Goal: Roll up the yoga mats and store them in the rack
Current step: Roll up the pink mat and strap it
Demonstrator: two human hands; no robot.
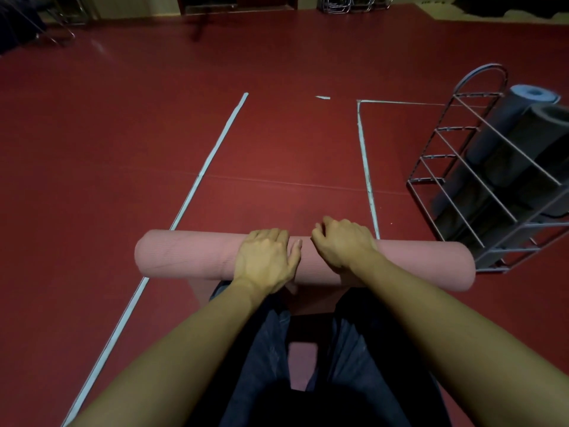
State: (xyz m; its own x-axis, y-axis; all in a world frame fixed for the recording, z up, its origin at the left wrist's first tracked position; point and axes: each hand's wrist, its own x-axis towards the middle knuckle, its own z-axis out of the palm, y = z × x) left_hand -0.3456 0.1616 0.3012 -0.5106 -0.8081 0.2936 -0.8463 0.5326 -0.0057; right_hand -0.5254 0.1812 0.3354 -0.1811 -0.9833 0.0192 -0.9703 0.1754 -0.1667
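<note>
A pink yoga mat (191,252), rolled into a thick tube, lies crosswise on the red floor in front of my knees. A short unrolled strip of it runs back under my legs. My left hand (266,258) rests flat on top of the roll near its middle, fingers straight. My right hand (341,243) lies on the roll just to the right, fingers bent over its far side. A grey wire rack (443,155) stands at the right, a little beyond the roll's right end. It holds a blue-grey rolled mat (505,118) and a dark grey rolled mat (535,140).
Pale tape lines (212,152) mark the red floor ahead and to the right. Folded metal chair frames (348,3) stand by the far wall. Dark furniture sits in the far left corner. My dark trousers fill the lower middle.
</note>
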